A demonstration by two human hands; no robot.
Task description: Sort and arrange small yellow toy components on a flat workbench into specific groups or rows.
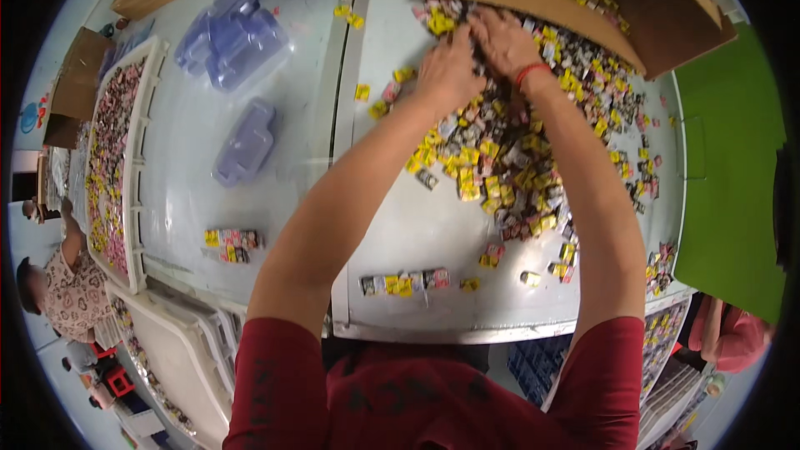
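Observation:
A loose pile of small wrapped pieces (533,171) in yellow, black, white and pink spreads over the metal table (396,233). At its far end both hands reach into the pieces, close beside each other. My left hand (450,71) has its thumb apart from the fingers, whose tips are partly lost among the pieces. Stretched out over the pile, the fingers of my right hand (507,43) touch the pieces; a red cord circles that wrist. No piece can be made out inside either hand. A short row of the pieces (404,283) lies near the table's front edge.
An open cardboard box (533,12) with more pieces stands beyond my hands. Clear plastic trays (229,42) are stacked at the left, with a single tray (246,142) nearer. A white crate (133,175) full of pieces borders the left side. Other people (71,292) sit at both sides.

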